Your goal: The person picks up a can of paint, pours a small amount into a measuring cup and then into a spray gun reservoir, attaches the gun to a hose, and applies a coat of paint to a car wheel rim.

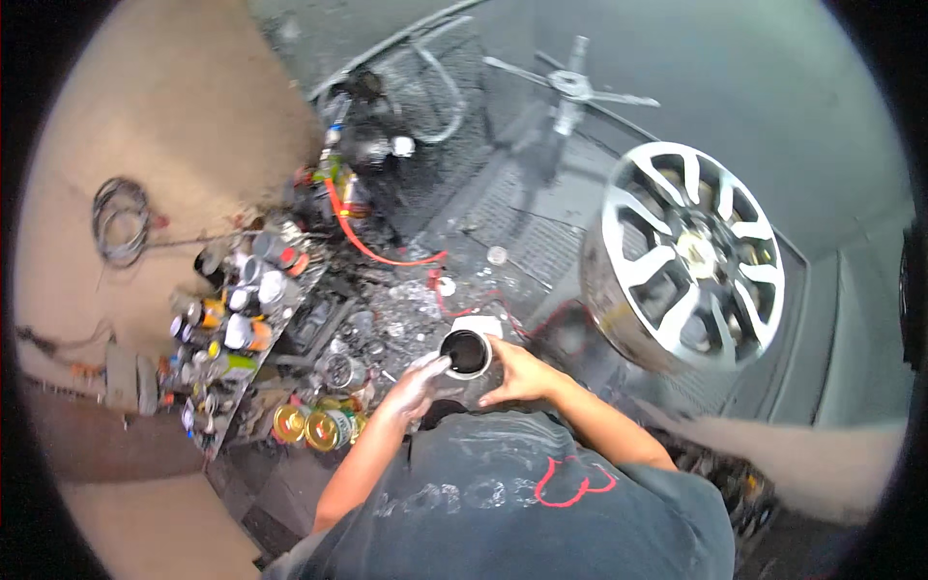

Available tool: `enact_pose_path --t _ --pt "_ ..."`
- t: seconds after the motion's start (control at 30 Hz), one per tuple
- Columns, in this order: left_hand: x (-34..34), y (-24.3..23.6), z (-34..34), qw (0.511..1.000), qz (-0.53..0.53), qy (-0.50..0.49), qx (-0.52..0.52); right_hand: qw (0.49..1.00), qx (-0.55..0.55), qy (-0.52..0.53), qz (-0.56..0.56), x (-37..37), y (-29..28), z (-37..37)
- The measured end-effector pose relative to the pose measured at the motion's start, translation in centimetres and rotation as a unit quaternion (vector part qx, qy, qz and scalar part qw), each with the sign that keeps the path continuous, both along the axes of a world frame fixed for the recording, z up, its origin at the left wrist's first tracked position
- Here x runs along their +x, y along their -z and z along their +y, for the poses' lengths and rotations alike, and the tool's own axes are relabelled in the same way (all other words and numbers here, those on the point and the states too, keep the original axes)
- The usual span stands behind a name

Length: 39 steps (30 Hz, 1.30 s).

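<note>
Along the left wall hung a coiled cable (pixel 122 222). To its right stood a cluttered bench (pixel 228 411), its top crowded with bottles, cans and small containers, several with white or orange parts. Near the bench's lower end, two gold-topped tins (pixel 309 426) were noted side by side. Farther right, an orange-red hose (pixel 360 242) curved down across a dark, paint-spotted work area.

At centre, close in front of the person's dark shirt (pixel 503 493), the cup (pixel 467 354) was located between both hands; it was pale-rimmed, with dark contents. The left hand (pixel 418 387), its fingers coated greyish white, had its fingertips at the cup's left rim; whether it was clasping could not be determined. A white object (pixel 478 325) showed just behind the cup. The right hand (pixel 525 373) was curled about the cup's right side, grasping it.

Beyond, a grey stand (pixel 570 86) with spreading arms was observed. Farthest right stood a tilted silver-spoked wheel (pixel 691 256), well apart from the cup.
</note>
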<state>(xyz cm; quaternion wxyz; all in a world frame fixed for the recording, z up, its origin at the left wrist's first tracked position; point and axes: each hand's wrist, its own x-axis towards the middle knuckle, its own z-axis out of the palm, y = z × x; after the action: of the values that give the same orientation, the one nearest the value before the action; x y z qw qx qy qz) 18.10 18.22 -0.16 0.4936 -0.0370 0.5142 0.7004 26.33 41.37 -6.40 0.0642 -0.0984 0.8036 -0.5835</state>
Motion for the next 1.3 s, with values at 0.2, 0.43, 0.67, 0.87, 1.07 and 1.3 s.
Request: enact_pose_path --t 0.2,0.43,0.67,0.87,1.07,1.3 --pt "-5.4 1.0 3.6 0.999 -0.005 0.029 -0.042 0.997 -0.062 0.041 0.0 -5.9 -1.7 2.3" --pt "-13.9 0.9 7.7 0.995 0.018 0.09 -0.039 0.99 -0.101 0.098 -0.012 -14.4 -3.1 4.6" --pt "-29.3 3.2 7.8 0.906 0.409 0.102 -0.023 0.989 -0.04 0.141 -0.035 -25.7 -6.8 6.5" --pt "-40.3 -4.4 7.0 0.743 0.613 0.253 -0.086 0.998 -0.017 0.056 0.003 -35.1 -9.2 6.1" --pt "-47.6 -7.0 5.2 0.731 0.609 0.285 -0.12 0.999 -0.041 0.007 -0.024 -43.1 -11.7 3.7" --pt "-51.7 -7.6 3.5 0.711 0.647 0.236 -0.138 0.992 -0.078 -0.084 0.061 -50.3 -12.5 3.8"
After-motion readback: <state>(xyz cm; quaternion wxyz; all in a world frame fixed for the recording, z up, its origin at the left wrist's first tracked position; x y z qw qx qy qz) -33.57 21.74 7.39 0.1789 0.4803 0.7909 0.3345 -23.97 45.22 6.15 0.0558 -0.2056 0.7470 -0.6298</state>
